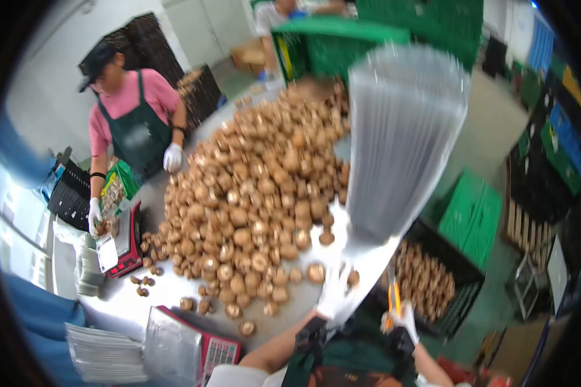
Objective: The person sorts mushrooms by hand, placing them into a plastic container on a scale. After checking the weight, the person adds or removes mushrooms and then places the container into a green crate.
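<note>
Holding orange tool (394, 296), right hand (403, 322) — tip unclear, left hand (335, 293) beside mushroom (353, 278)

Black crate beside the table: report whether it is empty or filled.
Not empty: the black crate holds many brown mushrooms, spread across its visible inside.

Bright; daylight probably from windows (10, 209); harsh glare on tabletop (306, 316); motion blur; fisheye-bent, black-vignetted edges.
</note>
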A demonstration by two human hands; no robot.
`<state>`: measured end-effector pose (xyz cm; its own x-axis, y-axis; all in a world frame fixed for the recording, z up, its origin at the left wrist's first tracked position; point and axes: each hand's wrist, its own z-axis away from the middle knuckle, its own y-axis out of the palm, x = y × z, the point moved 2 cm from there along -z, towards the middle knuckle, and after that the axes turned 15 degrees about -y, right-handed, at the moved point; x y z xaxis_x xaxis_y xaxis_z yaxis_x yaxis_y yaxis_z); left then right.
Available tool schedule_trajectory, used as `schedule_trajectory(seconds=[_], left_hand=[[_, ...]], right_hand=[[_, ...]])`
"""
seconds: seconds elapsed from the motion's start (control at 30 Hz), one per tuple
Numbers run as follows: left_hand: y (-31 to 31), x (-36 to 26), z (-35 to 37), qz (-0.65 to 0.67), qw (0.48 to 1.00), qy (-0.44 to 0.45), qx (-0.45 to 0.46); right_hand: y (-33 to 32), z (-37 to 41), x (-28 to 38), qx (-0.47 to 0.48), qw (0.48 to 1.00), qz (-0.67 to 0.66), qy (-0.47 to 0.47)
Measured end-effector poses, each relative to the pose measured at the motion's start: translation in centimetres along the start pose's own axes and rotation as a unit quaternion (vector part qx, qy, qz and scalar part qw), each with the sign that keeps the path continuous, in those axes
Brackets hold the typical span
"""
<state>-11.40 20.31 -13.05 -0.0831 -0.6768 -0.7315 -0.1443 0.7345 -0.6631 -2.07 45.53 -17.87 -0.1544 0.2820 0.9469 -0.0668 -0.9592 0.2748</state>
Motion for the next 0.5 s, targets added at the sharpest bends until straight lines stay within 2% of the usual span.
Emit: schedule_trajectory(seconds=[0.03,0.07,0.1,0.13,0.23,0.37,0.43,0.5], left_hand=[[-0.3,0.0,-0.1,-0.005,1.000,0.003,-0.001],[0.3,0.5,0.4,-0.017,1.000,-0.019,0.011],[0.1,0.6,0.4,-0.038,0.999,0.004,0.002],[-0.1,0.3,0.1,-0.020,1.000,0.002,0.004],[-1.0,-1.1,-0.8,-0.010,1.000,0.015,-0.005],[-0.6,-0.7,-0.5,0.012,0.999,0.039,-0.022],[-0.6,-0.7,-0.4,-0.002,0.999,0.043,-0.014],[-0.6,-0.8,-0.4,-0.009,0.999,0.048,-0.014]], right_hand=[[1.4,0.1,1.6,0.016,0.998,0.016,-0.061],[1.9,1.0,2.5,-0.028,0.994,0.092,-0.046],[2.7,1.5,4.1,-0.020,0.992,0.114,-0.058],[3.2,2.2,4.5,-0.056,0.984,0.159,-0.059],[5.9,3.5,9.0,-0.036,0.973,0.223,0.046],[6.9,3.2,8.0,0.065,0.936,0.341,-0.059],[7.2,2.9,7.3,0.086,0.915,0.375,-0.118],[7.4,2.8,6.6,0.083,0.908,0.391,-0.124]])
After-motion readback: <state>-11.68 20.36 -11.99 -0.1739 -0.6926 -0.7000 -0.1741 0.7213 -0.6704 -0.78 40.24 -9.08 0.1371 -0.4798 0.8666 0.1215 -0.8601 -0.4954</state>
